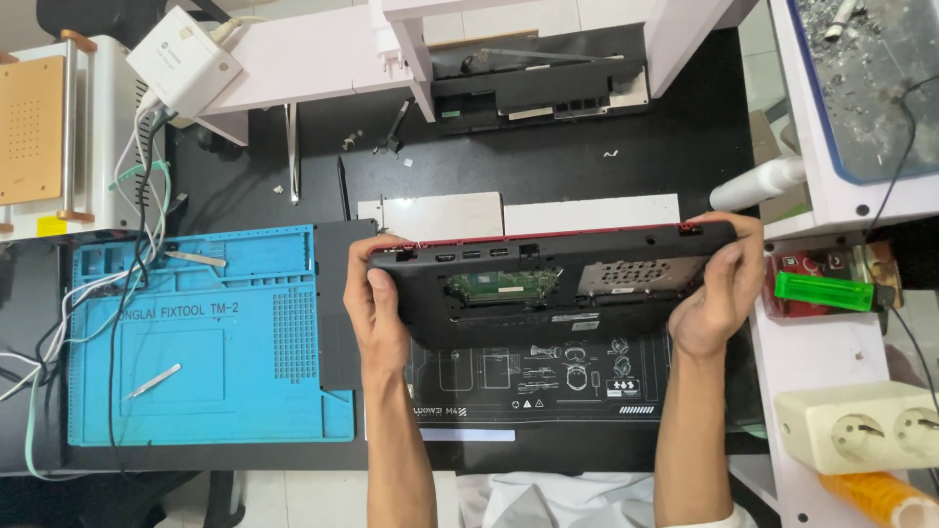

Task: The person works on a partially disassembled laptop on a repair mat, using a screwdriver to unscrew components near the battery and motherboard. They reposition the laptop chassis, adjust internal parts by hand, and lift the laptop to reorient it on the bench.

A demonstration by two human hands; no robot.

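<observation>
Forearms: both bare arms rise from the bottom edge, with white cloth (548,494) bunched between them at the desk's near rim
Left hand: left hand (377,308) clamps the laptop's left end, thumb on the dark underside, fingers wrapped round the corner
Right hand: right hand (719,288) grips the right end, fingers curled over the far right corner
Laptop: black laptop (553,279) with a red trim along its far edge, held up off the desk and tilted, underside to the camera, green board and a perforated metal plate showing through openings
Below it: black printed mat (533,381) lies under the laptop, its near part uncovered
Left side: blue repair mat (210,337) sits just beside the left hand, two metal pry tools (152,381) on it, lots of open surface
Right side: tight, a white shelf edge, a green lighter (824,291) and a cream power strip (861,427) sit near the right hand
Far side: two white panels (518,215) lie just behind the laptop, then bare black desk (548,161)
</observation>
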